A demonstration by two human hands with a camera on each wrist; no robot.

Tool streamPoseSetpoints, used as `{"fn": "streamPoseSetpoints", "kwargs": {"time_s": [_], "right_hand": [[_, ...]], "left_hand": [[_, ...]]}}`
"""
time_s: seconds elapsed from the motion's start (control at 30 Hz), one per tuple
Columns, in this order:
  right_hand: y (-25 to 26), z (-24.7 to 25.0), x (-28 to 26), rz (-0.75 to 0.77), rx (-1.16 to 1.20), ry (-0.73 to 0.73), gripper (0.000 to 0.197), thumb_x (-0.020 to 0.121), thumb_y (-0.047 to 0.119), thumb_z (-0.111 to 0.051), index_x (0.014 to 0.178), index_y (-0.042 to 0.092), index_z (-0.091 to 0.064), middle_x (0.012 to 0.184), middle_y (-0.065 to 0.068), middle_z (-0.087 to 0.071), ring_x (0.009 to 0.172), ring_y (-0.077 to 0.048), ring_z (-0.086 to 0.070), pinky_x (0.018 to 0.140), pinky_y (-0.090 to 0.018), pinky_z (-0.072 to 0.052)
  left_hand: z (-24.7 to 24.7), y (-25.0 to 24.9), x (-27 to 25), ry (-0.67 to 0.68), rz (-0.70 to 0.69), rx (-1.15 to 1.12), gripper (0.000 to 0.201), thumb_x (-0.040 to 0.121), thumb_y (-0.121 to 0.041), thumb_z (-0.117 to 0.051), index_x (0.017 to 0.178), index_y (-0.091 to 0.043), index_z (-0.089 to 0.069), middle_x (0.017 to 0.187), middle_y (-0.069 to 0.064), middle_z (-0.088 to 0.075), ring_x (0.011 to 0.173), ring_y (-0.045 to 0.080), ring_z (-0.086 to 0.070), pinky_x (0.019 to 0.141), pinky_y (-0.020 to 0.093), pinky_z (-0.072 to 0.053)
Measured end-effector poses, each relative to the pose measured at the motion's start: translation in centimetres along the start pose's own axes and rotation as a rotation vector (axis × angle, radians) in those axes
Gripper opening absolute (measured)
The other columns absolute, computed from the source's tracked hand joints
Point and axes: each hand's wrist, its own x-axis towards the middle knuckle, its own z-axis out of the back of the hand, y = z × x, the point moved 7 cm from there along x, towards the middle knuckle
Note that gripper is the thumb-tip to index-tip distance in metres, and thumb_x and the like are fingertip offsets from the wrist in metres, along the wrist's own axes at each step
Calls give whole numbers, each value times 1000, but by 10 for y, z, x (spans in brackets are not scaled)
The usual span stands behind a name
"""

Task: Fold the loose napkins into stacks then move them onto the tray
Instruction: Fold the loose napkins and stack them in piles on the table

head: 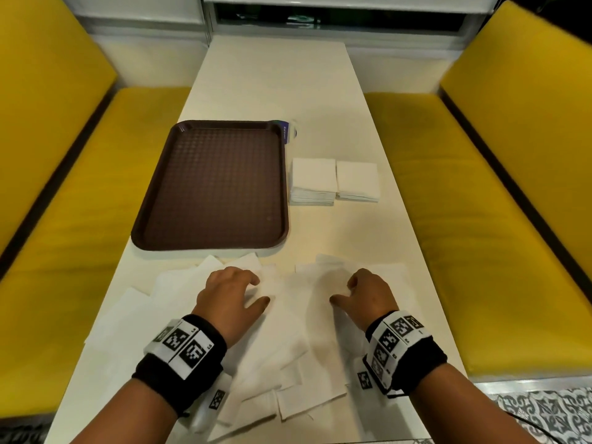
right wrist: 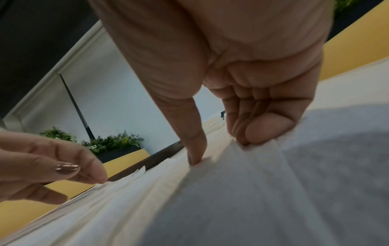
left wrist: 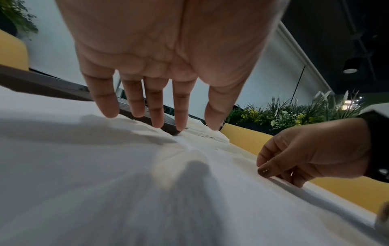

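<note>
While head view hides fingertips, left hand [left wrist: 168,55] grip wide over loose napkins [head: 288,315] — right hand [right wrist: 242,83] pinching one.

Counter [head: 275,91]: cream, plain, no pattern.
Tray [head: 179,133]: dark brown, with a fine grid texture over its floor.
Loose napkins [head: 288,331]: white, unprinted, under my hands.
Folded stacks [head: 334,177]: same white, two side by side.
Benches [head: 480,187]: bright yellow seats and backs, dark seam between them.
My wristbands [head: 182,350]: black, each with a white strip of black square code markers.
My nails [right wrist: 67,168]: glossy bronze-brown polish.
Floor [head: 544,411]: grey-and-white ornamental tile pattern.
Plants [left wrist: 294,113]: green, small yellow and white flowers.
</note>
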Motion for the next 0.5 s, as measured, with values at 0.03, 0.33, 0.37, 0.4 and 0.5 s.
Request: {"fn": "streamPoseSetpoints", "kwargs": {"time_s": [0.03, 0.33, 0.37, 0.4, 0.5], "right_hand": [[0, -1, -1, -8, -7, 3, 37, 83, 36, -74, 102, 13, -54, 103, -4, -58, 92, -20, -55, 75, -24, -38], [7, 1, -10, -55, -42, -64, 45, 85, 34, -73, 114, 6, -52, 111, -8, -62, 105, -27, -59, 84, -31, -46], [7, 0, -10, -64, -45, -67, 46, 85, 34, -73, 115, 6, -52, 112, -9, -62, 105, -28, -59, 85, -33, -47], [7, -1, -11, -75, -48, -65, 46, 85, 34, -73, 115, 6, -52, 112, -9, -62, 105, -28, -59, 86, -34, -48], [7, -2, -11, -103, -67, -51, 38, 86, 35, -72, 109, 9, -56, 109, -8, -63, 102, -27, -60, 87, -35, -50]], "left_hand": [[1, 2, -2, -2, -2, 2, 36, 88, -46, -62, 118, -27, -58, 127, -7, -52, 125, 18, -38, 98, 34, -40], [0, 7, -8, 67, -43, 46, 41, 88, -49, -61, 122, -29, -53, 131, -9, -48, 126, 16, -38, 99, 33, -40], [-1, 8, -8, 87, -45, 59, 41, 88, -48, -62, 123, -29, -53, 132, -9, -48, 126, 16, -39, 100, 34, -40], [-2, 8, -9, 108, -50, 79, 41, 87, -47, -62, 123, -30, -53, 132, -9, -47, 126, 16, -39, 100, 34, -40], [-5, 9, -8, 150, -72, 137, 42, 85, -41, -65, 123, -31, -52, 133, -9, -45, 126, 17, -39, 98, 34, -41]]}}
